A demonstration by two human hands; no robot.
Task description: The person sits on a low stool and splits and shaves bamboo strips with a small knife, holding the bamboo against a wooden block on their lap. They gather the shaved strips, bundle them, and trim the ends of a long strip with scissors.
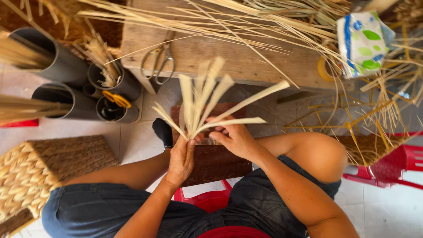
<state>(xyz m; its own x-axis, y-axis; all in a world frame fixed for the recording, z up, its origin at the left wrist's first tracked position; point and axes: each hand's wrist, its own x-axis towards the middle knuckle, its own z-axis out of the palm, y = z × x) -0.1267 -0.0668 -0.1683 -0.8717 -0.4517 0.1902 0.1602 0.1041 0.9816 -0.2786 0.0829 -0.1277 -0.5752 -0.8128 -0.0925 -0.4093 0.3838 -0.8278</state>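
1. At twelve o'clock, we see the wooden bench (246, 61), strewn with loose straw (264, 22); scissors (157, 64) lie at its eleven o'clock edge.
2. Our right hand (235, 139) pinches one strip of the pale strips (207, 97).
3. Our left hand (180, 161) closes around their base, fanned toward twelve o'clock above the knees.

one head-worn view looks steeply down, close over both hands and lap.

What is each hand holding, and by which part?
Both the left hand and right hand grip a fan of pale flat strips at its gathered lower ends.
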